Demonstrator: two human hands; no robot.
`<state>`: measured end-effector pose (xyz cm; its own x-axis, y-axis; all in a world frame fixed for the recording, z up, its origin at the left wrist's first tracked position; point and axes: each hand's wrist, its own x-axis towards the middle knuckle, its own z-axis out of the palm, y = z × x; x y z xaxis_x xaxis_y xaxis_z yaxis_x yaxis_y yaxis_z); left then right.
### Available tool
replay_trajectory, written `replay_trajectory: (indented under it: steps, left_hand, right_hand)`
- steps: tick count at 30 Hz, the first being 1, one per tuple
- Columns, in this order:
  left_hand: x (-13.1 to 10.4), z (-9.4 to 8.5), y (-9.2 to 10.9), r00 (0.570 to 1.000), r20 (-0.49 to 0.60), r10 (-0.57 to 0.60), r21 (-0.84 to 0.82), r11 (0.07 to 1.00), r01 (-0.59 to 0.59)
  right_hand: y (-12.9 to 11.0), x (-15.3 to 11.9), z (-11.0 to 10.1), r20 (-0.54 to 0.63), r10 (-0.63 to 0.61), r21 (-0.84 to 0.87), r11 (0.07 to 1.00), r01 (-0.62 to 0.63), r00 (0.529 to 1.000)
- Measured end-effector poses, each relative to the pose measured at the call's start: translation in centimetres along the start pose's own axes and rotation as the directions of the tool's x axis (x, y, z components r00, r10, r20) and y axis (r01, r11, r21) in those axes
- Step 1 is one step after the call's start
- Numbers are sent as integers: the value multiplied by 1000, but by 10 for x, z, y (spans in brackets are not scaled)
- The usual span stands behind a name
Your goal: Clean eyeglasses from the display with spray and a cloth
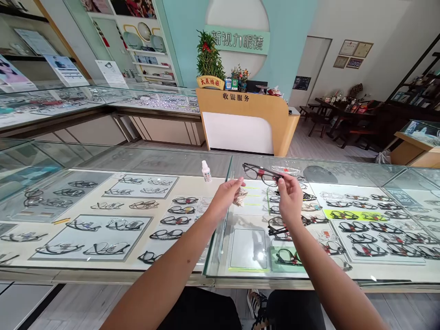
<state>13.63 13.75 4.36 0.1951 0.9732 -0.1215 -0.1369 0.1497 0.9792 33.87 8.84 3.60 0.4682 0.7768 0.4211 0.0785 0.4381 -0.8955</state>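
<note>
Over the glass display counter, my right hand (291, 195) grips a pair of dark-framed eyeglasses (264, 171) by one end, near the hinge. A red tag or label shows on the eyeglasses. My left hand (226, 196), a little to the left, has its fingers pinched on a crumpled beige cloth (240, 197) that hangs below the fingertips. Between the cloth and the eyeglasses there is a small gap. A small white bottle (206, 172) stands upright just beyond my left hand.
Beneath my arms, the glass display counter (220, 261) holds many eyeglasses in rows, some on grey trays (77, 251). A wooden cashier desk (245, 105) with a plant (209, 57) stands across the aisle. More display cases (154, 103) run along the left.
</note>
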Motion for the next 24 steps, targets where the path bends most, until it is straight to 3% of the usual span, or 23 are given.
replay_trajectory:
  steps: [2,5,9,17,21,24]
  left_hand:
    - [-6,1,5,994,112,-8,0,1000,8]
    - [-10,2,9,986,166,-16,-9,1000,18]
    - [-7,1,6,991,132,-16,-22,1000,19]
    - [-1,0,5,995,98,-2,-163,986,18]
    - [4,-3,6,995,98,12,-254,967,13]
    - [9,-6,7,998,8,61,-228,972,-57]
  right_hand:
    - [-7,-8,2,34,-137,-155,978,141,990]
    - [-12,-20,5,115,-207,-297,926,232,972]
    - [-10,-30,9,237,-252,-319,892,320,938]
    - [-4,-32,16,485,-366,-268,802,534,794]
    - [-6,-32,19,551,-394,-266,752,603,735]
    - [-9,-31,19,558,-422,-264,726,635,714]
